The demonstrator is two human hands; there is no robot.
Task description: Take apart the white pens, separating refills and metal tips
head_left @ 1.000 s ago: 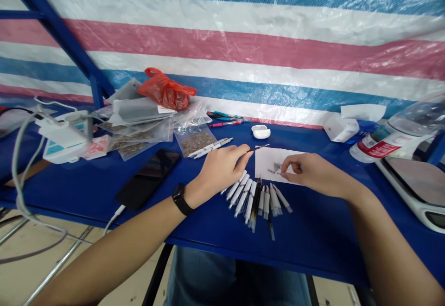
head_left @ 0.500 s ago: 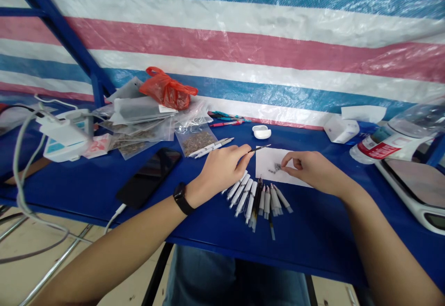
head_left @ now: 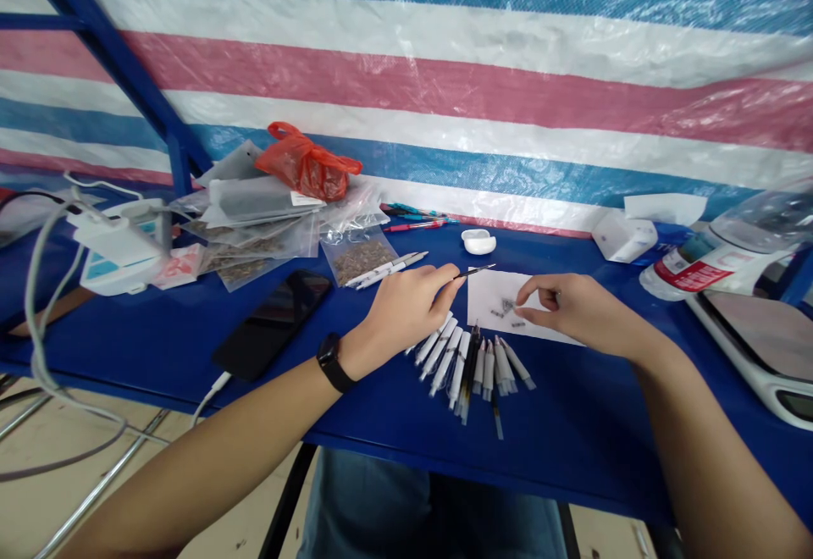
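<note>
On a blue table (head_left: 590, 449), a left grip (head_left: 406, 309) clenches a slim black pen refill (head_left: 476, 271), a right grip (head_left: 572, 309) hangs open over small dark bits (head_left: 506, 307) on white paper (head_left: 489, 305), and a fan of pens (head_left: 463, 373) lies waiting below.

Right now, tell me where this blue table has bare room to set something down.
Bare blue tabletop runs between the fanned pens and the digital scale; the back left is crowded with plastic bags, a charger and a phone.

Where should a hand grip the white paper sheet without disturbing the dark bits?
Probably pinch the bare far-left corner of the sheet, coming from above and the left: it lies flat on the blue table, the dark bits sit mid-sheet, and the right hand covers the right side.
</note>
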